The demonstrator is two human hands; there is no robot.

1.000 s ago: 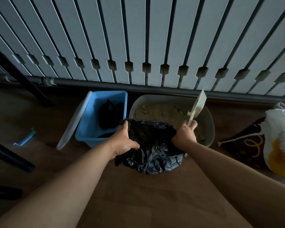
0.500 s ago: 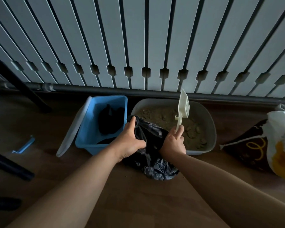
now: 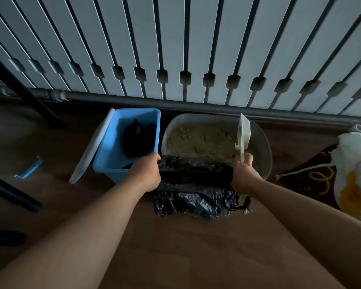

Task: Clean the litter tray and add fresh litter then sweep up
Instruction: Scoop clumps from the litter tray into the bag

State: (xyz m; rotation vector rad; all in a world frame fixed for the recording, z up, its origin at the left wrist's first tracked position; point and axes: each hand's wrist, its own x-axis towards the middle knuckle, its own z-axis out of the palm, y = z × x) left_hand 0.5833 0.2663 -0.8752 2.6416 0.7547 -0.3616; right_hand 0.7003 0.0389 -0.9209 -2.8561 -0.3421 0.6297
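Note:
A grey litter tray (image 3: 265, 147) full of clumpy sand-coloured litter (image 3: 198, 140) stands on the wooden floor by the slatted wall. In front of it lies a black plastic bag (image 3: 196, 197), its mouth stretched wide. My left hand (image 3: 146, 174) grips the bag's left rim. My right hand (image 3: 243, 176) grips the right rim together with the handle of a cream litter scoop (image 3: 243, 134), which points up over the tray.
A blue bin (image 3: 111, 155) with black bags inside stands left of the tray, its white lid (image 3: 90, 151) leaning against it. A litter sack (image 3: 350, 174) lies at the right. A blue clip (image 3: 28, 170) and dark furniture legs (image 3: 13, 197) are at the left.
My hands have pulled apart, stretching the bag's mouth wide in front of the tray. The scoop in my right hand has shifted right with it.

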